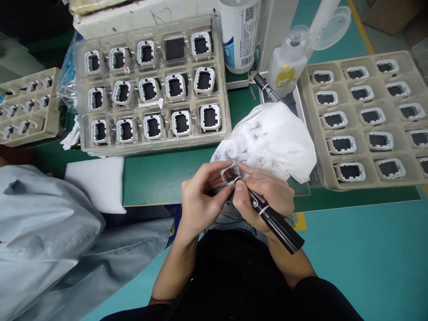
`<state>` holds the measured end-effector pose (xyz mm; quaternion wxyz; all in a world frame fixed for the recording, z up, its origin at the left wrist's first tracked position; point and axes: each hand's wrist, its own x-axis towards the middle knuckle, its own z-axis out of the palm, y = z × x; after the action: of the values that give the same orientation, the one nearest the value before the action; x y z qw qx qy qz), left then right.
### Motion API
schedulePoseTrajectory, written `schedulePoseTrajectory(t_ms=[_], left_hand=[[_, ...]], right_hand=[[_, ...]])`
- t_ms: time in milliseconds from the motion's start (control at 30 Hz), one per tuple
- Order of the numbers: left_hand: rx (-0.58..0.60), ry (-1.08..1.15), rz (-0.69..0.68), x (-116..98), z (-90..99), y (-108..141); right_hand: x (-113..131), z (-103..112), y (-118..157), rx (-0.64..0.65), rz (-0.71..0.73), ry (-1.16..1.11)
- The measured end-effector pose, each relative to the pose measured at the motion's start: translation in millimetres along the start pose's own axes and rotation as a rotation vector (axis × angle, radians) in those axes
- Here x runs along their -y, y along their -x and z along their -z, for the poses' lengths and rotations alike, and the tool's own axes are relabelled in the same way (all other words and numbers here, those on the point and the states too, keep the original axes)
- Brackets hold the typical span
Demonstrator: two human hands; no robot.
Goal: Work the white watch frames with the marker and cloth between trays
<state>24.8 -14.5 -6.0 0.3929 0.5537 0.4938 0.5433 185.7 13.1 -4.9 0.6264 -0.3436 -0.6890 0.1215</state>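
Between the fingers of my left hand (pixel 203 200) is a small rounded-square frame (pixel 228 175), light in colour and much like the pieces in the trays. My right hand (pixel 264 194) grips a black marker pen (pixel 277 225), its tip end at the frame's inner edge and its thick end pointing down to the right. Fingers of my right hand also come up close to the frame's far side; whether they touch it I cannot tell. Just beyond both hands lies a crumpled white cloth (pixel 274 138) with dark smudges.
A clear-lined tray (pixel 154 145) of similar frames stands at the back left, with another tray (pixel 329 171) on the right. Behind the cloth are a second marker (pixel 265 87), an open-lidded bottle (pixel 284 67) and a white bottle (pixel 239 40). A person in a grey-blue sleeve (pixel 43 214) sits at left.
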Motion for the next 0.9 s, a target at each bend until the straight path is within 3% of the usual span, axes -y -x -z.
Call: schedulePoseTrajectory(t_ms=[400,667,900], left_hand=[[0.062,0.160,0.254,-5.3,7.9,-6.4],[0.065,0.172,0.201,-3.9,7.0,-4.6],[0.067,0.110,0.144,-2.1,6.0,-3.7]], right_hand=[[-1.4,-0.5,0.5,-0.072,-0.108,-0.113],[0.4,-0.7,2.6,-0.067,-0.203,-0.073],[-0.1,-1.8,1.7,-0.085,-0.202,-0.061]])
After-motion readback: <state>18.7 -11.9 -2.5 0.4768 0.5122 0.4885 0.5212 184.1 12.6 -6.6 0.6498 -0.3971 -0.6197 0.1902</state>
